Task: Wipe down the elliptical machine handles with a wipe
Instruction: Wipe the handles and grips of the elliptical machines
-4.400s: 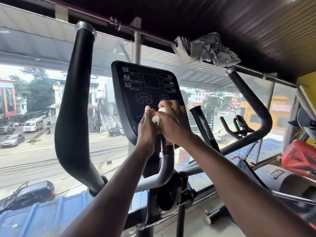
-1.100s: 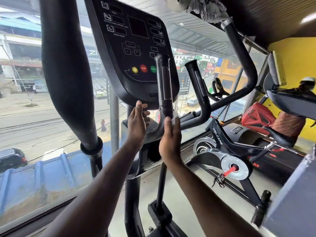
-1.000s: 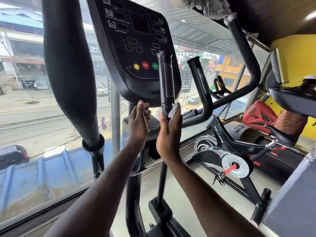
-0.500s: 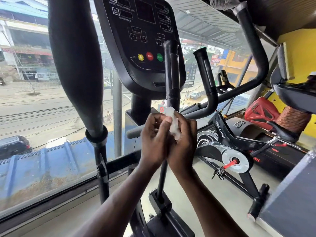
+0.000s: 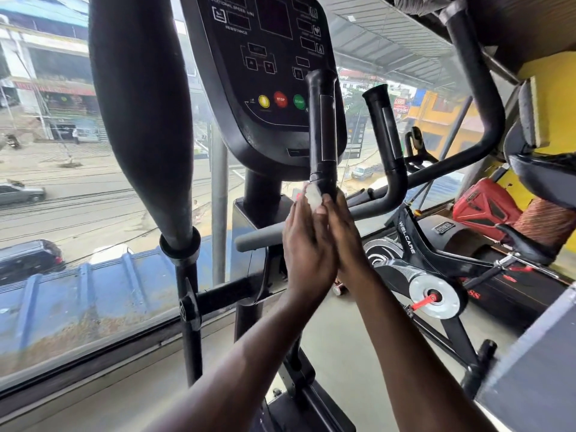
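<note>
- Where my two hands meet in front of the elliptical's post, the left hand [image 5: 307, 244] and right hand [image 5: 346, 235] stand palm to palm, fingers nearly straight and pointing up, with the white wipe [image 5: 312, 196] pinched between their fingertips.
- The wipe sits just at the foot of the upright inner handle [image 5: 322, 132], touching its left side as far as I can tell.
- That handle rises across the console [image 5: 268, 76] and covers its right edge; my hands hide the bend below it.
- A second inner handle [image 5: 385, 135] stands to the right, apart from my hands.
- The thick left swing handle [image 5: 140, 120] blocks much of the window; the right swing handle [image 5: 477, 88] curves along the upper right.
- I read "STOP" on the red button [image 5: 280, 99], "START" on the green button [image 5: 299, 102], and "RESISTANCE" higher up.
- The spin bike [image 5: 414, 244] on the right reads "WELCARE".
</note>
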Demonstrator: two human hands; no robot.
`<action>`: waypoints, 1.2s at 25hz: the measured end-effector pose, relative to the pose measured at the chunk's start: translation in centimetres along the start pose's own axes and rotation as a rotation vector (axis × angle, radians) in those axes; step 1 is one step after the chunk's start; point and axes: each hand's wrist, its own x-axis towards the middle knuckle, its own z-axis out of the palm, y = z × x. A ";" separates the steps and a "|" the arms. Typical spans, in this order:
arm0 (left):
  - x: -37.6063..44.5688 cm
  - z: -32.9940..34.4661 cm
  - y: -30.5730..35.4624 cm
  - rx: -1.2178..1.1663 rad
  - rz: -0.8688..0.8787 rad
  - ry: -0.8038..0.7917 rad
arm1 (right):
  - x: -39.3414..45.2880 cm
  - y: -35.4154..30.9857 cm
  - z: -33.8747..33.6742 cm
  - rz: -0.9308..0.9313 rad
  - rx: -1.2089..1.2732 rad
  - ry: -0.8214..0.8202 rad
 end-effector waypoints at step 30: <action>0.8 -1.6 -4.9 0.136 0.051 0.050 | 1.1 4.9 3.3 -0.136 0.243 0.227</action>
